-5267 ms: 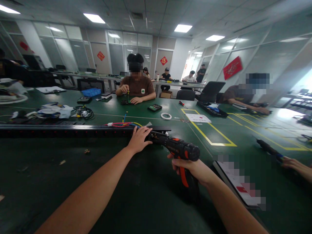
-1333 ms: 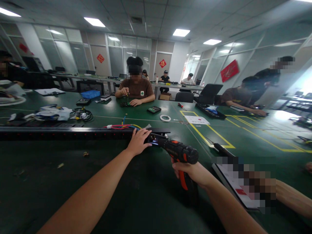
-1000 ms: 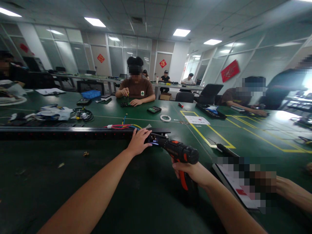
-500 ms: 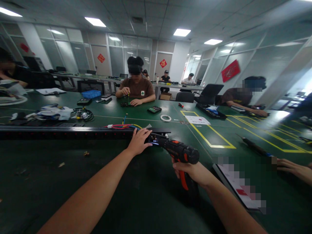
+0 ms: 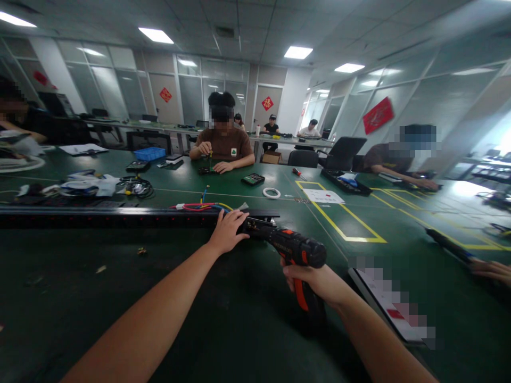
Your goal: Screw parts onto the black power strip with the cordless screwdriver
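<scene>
My left hand [image 5: 229, 232] lies over the right end of a long black bar [image 5: 120, 218] with small red marks along its front. Its fingers stretch across the top and the thumb lies lower on the near side, holding the bar. My right hand [image 5: 307, 279] is wrapped round the handle of a black and orange cordless screwdriver [image 5: 297, 247]. The screwdriver's nose points left at the bar's end, close to my left fingertips; the contact of its bit is too small to make out. Red, blue and yellow wires [image 5: 207, 206] rise behind the bar.
A clipboard-like board [image 5: 389, 306], partly blurred out, lies right of my forearm. A white tape ring [image 5: 271, 193], a circuit board [image 5: 253, 179] and a screwdriver [image 5: 297, 173] lie beyond the bar. Small brass parts [image 5: 141, 251] lie nearer. Co-workers sit around; one hand [image 5: 493, 270] holds a dark tool at right.
The bright spot at the bar's end by the screwdriver's nose has gone dark. The co-worker's hand and tool at right have shifted right. My own hands stay in place.
</scene>
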`<state>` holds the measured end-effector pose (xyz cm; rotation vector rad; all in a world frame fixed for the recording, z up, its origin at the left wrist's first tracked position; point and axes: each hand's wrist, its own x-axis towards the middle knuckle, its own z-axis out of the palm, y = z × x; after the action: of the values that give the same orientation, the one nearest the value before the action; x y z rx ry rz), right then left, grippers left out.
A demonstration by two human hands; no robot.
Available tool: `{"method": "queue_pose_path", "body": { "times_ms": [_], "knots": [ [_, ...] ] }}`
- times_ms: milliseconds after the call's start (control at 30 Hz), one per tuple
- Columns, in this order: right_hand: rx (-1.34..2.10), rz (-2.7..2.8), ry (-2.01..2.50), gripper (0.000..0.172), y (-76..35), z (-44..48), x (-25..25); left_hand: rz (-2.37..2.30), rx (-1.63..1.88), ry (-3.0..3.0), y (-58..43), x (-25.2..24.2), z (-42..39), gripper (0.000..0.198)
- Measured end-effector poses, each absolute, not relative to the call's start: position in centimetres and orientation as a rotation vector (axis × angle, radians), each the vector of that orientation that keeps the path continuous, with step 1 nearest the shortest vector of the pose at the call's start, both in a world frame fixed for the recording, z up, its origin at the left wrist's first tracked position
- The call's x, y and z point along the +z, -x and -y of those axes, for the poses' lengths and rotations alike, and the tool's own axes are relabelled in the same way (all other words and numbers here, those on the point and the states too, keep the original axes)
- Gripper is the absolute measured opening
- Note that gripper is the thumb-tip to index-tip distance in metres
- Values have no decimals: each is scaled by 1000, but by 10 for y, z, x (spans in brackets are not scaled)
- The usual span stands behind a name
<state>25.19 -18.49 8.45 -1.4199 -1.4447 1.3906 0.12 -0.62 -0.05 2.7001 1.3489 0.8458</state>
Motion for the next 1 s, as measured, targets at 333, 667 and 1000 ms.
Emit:
{"method": "queue_pose_path", "body": {
  "times_ms": [333, 667, 1000],
  "knots": [
    [1419, 1394, 1408, 38, -254, 186, 83, -1339, 852, -2698, -1, -3, 4, 69],
    [1429, 1356, 1409, 58, -253, 187, 84, -1343, 842, -2694, -2, -1, 5, 68],
    [1444, 1373, 1405, 37, -252, 185, 85, -1350, 832, -2697, -2, -1, 4, 69]
  ]
}}
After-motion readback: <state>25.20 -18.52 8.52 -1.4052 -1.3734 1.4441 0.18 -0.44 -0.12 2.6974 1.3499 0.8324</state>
